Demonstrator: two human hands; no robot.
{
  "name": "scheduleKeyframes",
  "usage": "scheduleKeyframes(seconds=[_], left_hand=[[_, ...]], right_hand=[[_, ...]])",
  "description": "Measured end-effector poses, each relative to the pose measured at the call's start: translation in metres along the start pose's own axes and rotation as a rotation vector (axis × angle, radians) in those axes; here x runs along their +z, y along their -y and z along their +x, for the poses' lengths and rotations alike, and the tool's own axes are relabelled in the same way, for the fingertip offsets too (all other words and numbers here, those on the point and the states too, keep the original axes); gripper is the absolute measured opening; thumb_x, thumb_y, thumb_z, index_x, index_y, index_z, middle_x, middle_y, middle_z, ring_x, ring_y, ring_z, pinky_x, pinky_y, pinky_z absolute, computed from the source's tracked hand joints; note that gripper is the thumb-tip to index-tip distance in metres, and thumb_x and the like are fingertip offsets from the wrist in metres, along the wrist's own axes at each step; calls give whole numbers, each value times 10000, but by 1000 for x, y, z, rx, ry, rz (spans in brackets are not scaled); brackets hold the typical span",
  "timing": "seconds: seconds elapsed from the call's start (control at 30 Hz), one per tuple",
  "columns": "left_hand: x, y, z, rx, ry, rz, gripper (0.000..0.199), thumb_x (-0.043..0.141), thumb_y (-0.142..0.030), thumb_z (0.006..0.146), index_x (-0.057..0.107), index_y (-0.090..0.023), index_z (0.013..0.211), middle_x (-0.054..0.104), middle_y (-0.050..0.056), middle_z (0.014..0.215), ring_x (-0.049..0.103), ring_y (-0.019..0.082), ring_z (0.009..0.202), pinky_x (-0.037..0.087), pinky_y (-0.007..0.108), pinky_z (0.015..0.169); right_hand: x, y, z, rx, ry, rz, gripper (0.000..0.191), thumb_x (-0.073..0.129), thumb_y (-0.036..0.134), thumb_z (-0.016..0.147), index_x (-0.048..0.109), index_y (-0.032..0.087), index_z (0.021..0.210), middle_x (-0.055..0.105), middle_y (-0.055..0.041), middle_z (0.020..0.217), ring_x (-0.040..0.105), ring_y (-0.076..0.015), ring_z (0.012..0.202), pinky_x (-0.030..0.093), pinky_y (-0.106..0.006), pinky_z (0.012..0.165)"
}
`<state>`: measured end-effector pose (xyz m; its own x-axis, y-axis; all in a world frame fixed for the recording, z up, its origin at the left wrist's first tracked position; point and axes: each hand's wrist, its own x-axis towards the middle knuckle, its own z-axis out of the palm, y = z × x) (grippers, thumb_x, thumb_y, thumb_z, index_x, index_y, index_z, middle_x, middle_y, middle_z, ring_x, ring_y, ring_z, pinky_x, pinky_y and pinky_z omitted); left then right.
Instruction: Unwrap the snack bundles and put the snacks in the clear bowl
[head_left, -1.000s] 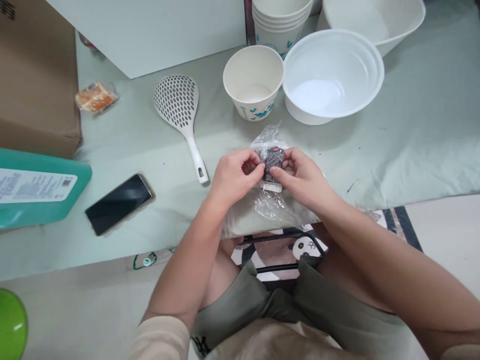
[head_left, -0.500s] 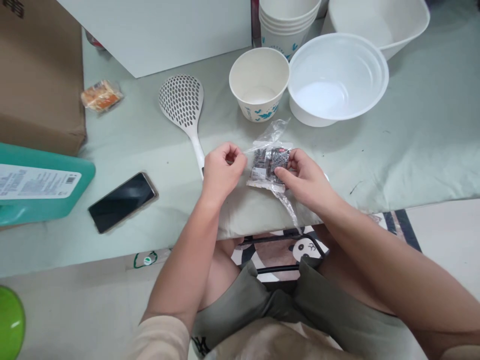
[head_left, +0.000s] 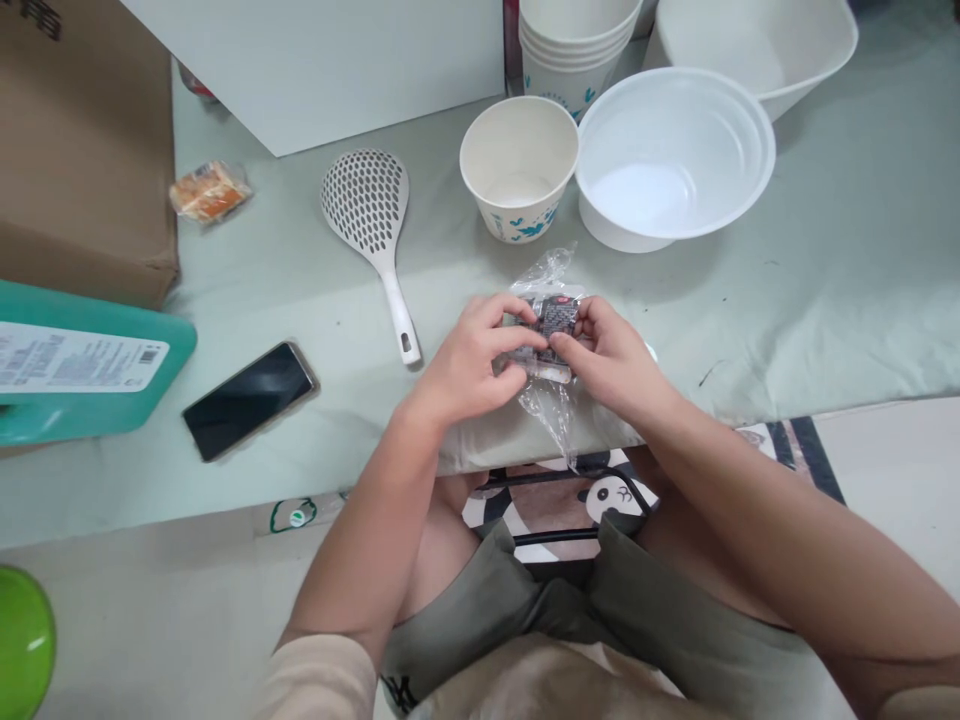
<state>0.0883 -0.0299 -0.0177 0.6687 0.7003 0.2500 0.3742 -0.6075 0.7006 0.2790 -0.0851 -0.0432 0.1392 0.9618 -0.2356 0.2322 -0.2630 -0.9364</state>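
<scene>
A small dark printed packet (head_left: 559,316) in loose clear plastic wrap (head_left: 551,412) is held near the front edge of the table. My right hand (head_left: 613,352) grips its right side, thumb on the printed face and fingers behind. From the left, my left hand (head_left: 486,358) reaches over the packet with its fingers apart, the fingertips at the printed face. Those fingers cover the packet's left part. Crumpled ends of the wrap stick out above the packet and hang below it.
A white slotted skimmer (head_left: 371,215) and a phone (head_left: 251,400) lie to the left, near a teal jug (head_left: 90,365) and a cardboard box (head_left: 82,150). Beyond my hands stand a paper cup (head_left: 519,165), stacked cups (head_left: 577,60) and a white bowl (head_left: 675,160). A wrapped snack (head_left: 210,192) lies by the box.
My left hand has let go of the plastic wrap it was pinching and moved right onto the packet, its fingers spreading. The skimmer's handle end now shows. My right hand keeps its hold.
</scene>
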Motion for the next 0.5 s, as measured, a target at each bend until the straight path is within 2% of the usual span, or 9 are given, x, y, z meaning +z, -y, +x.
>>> scheduleKeyframes(seconds=[0.07, 0.13, 0.23, 0.3, 0.43, 0.5], left_hand=[[-1, 1, -2, -33, -11, 43, 223, 570, -34, 731, 682, -225, 703, 717, 61, 1070, 614, 234, 969, 528, 407, 855], [-4, 2, -5, -36, -41, 25, 225, 542, -25, 725, 595, -215, 618, 726, 49, 949, 621, 218, 904, 525, 393, 826], [-10, 2, -12, -32, -69, -70, 237, 485, -15, 709, 549, -219, 607, 734, 13, 768, 690, 206, 881, 542, 367, 822], [-16, 3, -18, -56, -91, -101, 241, 462, -32, 703, 568, -225, 605, 713, -6, 671, 720, 199, 830, 544, 339, 764], [-25, 5, -32, -111, -131, -65, 227, 456, -71, 669, 610, -221, 595, 677, -18, 595, 647, 159, 600, 495, 304, 618], [-28, 6, -37, -126, -139, -62, 216, 469, -84, 656, 621, -218, 584, 685, -12, 587, 628, 153, 573, 485, 298, 592]], right_hand=[[0, 0, 0, 8, -1, -16, 214, 647, 365, 854, 503, 232, 938, 623, 6, 818, 600, -163, 691, 467, -334, 656], [-1, 0, 0, 16, -1, -30, 213, 645, 361, 847, 500, 230, 930, 612, 11, 809, 589, -161, 687, 457, -337, 665], [-1, 1, 0, 39, -3, -43, 209, 640, 355, 838, 502, 230, 932, 608, 10, 810, 585, -165, 691, 441, -336, 666], [-2, 2, 0, 50, -2, -36, 206, 635, 351, 836, 509, 231, 945, 618, 4, 822, 598, -175, 718, 447, -341, 679], [-2, 6, -2, 59, 22, -45, 189, 622, 353, 849, 514, 238, 953, 625, 4, 833, 602, -179, 730, 442, -349, 696], [-1, 9, -2, 81, 21, -74, 168, 615, 333, 848, 515, 239, 945, 623, 6, 827, 590, -177, 713, 430, -355, 698]])
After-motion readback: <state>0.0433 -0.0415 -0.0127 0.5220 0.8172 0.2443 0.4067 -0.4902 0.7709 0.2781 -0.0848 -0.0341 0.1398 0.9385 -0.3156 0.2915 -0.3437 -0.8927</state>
